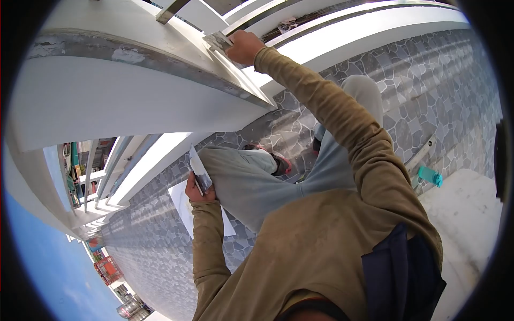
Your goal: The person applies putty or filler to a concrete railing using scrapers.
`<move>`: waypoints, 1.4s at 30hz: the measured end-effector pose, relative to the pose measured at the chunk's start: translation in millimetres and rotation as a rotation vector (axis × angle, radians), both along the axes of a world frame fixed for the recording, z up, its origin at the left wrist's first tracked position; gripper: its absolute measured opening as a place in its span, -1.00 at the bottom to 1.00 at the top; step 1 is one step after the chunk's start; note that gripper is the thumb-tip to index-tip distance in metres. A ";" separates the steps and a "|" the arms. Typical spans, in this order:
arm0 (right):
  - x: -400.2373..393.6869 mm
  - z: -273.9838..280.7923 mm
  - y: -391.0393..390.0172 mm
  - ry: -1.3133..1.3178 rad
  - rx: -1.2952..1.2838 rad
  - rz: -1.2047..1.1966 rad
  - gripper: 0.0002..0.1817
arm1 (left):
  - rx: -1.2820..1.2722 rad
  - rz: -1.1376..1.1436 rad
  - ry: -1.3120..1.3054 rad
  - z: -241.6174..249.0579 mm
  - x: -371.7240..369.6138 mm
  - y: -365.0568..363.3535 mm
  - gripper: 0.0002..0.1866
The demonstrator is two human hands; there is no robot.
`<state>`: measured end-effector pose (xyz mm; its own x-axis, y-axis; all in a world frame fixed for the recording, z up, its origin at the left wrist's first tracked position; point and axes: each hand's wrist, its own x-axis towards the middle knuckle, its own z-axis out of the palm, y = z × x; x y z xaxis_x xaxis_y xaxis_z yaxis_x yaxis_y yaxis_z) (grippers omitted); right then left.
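Holding the flat plate tool (216, 40) at a low, even tilt is what I would ask of the right hand (244, 48); from my post I see it grasping the tool at a long reach, with the plate lying along the white ledge (184, 45), though I can't tell from this angle whether the whole face touches or only one edge. Stretched out like that, the wrist could easily roll, so I'd judge it best to let the whole right arm (337, 102) lead, with light, level pressure and no corner digging in. The left hand (201, 191) is wrapped around a second flat tool (199, 170), its blade pointing up just beside the trousers (241, 176), near a white sheet (180, 202) on the stone-patterned floor (144, 257); I'd have that blade angled away from the cloth. What coats either tool, if anything, is too small for me to make out. The rough grey strip (166, 67) beside the ledge deserves care, since a plate catching there could skip. I'd leave the turquoise bottle (430, 175), well apart from both hands, out of the reckoning.
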<state>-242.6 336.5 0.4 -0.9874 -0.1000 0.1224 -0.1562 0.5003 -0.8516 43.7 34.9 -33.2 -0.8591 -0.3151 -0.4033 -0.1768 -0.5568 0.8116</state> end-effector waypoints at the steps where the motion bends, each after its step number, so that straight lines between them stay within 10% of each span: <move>1: 0.5 -0.7 0.2 -0.020 -0.002 0.011 -0.65 | 0.101 0.034 -0.019 3.3 -1.0 2.8 -0.72; 20: 14.9 -16.9 -11.8 0.188 -0.021 0.042 -0.71 | 0.239 -0.083 0.096 -15.4 2.3 -19.3 -0.66; 42: -1.8 32.6 2.2 -0.153 -0.123 0.191 -0.69 | 0.097 0.066 -0.059 2.9 -3.8 2.2 -0.70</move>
